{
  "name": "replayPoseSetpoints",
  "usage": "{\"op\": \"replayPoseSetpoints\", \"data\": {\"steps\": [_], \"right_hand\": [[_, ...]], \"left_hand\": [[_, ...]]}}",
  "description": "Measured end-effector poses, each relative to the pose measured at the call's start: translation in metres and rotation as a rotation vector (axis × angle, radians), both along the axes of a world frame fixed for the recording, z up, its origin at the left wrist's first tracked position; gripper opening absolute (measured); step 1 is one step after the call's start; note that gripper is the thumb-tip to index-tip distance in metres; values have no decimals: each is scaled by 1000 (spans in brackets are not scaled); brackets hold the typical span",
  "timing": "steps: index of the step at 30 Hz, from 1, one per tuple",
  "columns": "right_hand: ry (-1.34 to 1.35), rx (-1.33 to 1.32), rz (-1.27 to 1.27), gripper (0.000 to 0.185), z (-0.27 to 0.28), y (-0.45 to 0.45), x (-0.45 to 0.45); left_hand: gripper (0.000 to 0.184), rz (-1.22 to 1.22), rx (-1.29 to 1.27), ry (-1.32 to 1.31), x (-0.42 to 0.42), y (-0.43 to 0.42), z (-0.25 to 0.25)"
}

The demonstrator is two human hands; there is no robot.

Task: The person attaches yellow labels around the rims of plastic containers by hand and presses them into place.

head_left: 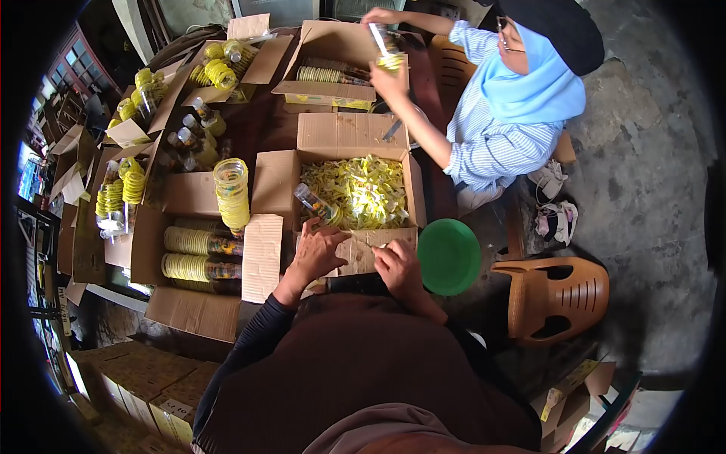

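Note:
My left hand (pixel 316 251) is at the near left corner of an open cardboard box (pixel 352 129), fingers apart over its near flap. Beside it on the right, my right hand (pixel 398 266) is closed, with a thin object at its fingertips, too small to make out. Small yellow-and-white packets (pixel 367 189) fill the box. A clear plastic jar (pixel 311 200) lies on the packets at the left, just beyond my left hand. Left of the box stands a tall stack of yellow rings (pixel 231 193).
A green basin (pixel 448 257) is right of the box, near an orange plastic chair (pixel 560 299). Across, a person (pixel 499 121) holds a jar (pixel 386 49). Boxes with stacked yellow rings and jars (pixel 198 253) stand on the left; another box (pixel 333 72) is behind.

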State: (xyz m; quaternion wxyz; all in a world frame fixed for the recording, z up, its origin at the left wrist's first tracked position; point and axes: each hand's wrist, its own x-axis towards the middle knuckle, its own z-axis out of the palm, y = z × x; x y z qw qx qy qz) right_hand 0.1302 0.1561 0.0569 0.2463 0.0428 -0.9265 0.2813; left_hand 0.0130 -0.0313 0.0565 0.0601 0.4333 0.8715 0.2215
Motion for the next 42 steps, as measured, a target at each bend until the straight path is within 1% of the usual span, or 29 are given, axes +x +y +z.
{"op": "replayPoseSetpoints", "data": {"steps": [1, 2, 4, 5, 7, 8, 9, 11, 12, 13, 14, 15, 16, 18, 19, 21, 22, 23, 25, 27, 28, 32, 34, 35, 37, 38, 40, 41, 42], "right_hand": [[-2, -1, -5, 11, -3, 0, 0], [-62, -4, -27, 12, -9, 2, -1], [-134, -20, -103, 13, -20, 6, -4], [-136, -22, -106, 13, -24, 8, -3], [-107, -189, -201, 13, -24, 12, -5], [-80, -289, -212, 16, -30, 13, -5], [-77, -291, -213, 16, -28, 12, -5], [-65, -318, -215, 18, -20, 8, 0], [-61, -319, -219, 18, -17, 5, 2], [-27, -253, -193, 18, -14, 1, 4], [7, -187, -167, 18, -13, -2, 4], [12, -187, -169, 18, -12, -3, 2], [55, -134, -162, 18, -11, -4, -1], [102, -78, -154, 18, -9, -3, -7], [68, -122, -146, 19, -8, -1, -11], [36, -164, -133, 19, -6, -1, -16], [41, -232, -172, 19, -6, -1, -18], [44, -300, -211, 18, -6, -1, -21], [81, -314, -212, 18, 2, -4, -21], [115, -158, -165, 19, 9, -6, -16], [176, 1, -113, 21, 10, -5, -17], [100, -43, -123, 23, 9, -5, -21], [95, -58, -116, 23, 12, -7, -21], [88, -76, -109, 23, 14, -8, -20], [74, -68, -111, 22, 16, -9, -17], [60, -61, -113, 22, 18, -9, -15], [59, -26, -89, 21, 23, -10, -11], [57, 9, -66, 21, 26, -11, -9], [57, 8, -65, 21, 29, -10, -7]], "left_hand": [[56, -23, 9, -16, 1, 1, 0], [56, -29, 8, -17, 2, 2, -1], [57, -74, 198, -125, 5, 5, -5], [57, -76, 196, -127, 6, 7, -5], [62, 61, 585, -507, 4, 10, -5], [64, 50, 571, -453, 2, 8, -6], [64, 48, 569, -450, -1, 6, -12], [61, 134, 750, -729, -3, 4, -32], [57, 119, 824, -824, -4, 6, -31], [57, 114, 822, -822, -4, 6, -31], [56, 136, 897, -939, -3, 7, -29], [56, 158, 972, -1056, -2, 8, -26], [56, 153, 972, -1053, -2, 7, -24], [61, 96, 1042, -1188, -2, 7, -22], [61, 93, 1044, -1185, -1, 8, -22], [60, 1, 1018, -1162, 0, 9, -22], [59, 14, 975, -1100, 0, 9, -19], [59, 17, 982, -1094, -2, 8, -19], [59, 49, 959, -1094, -4, 6, -18], [58, 48, 961, -1077, -5, 4, -18], [57, 43, 959, -1060, -6, 3, -18], [61, 14, 945, -987, -8, 3, -26], [64, 19, 880, -801, -8, 3, -26], [64, 19, 881, -802, -7, 3, -24], [64, 182, 734, -568, -8, 4, -18], [64, 182, 735, -567, -9, 4, -16], [60, 245, 574, -54, -10, 3, -13], [60, 247, 574, -53, -12, 2, -11], [59, 241, 521, 57, -16, 1, -8]]}}
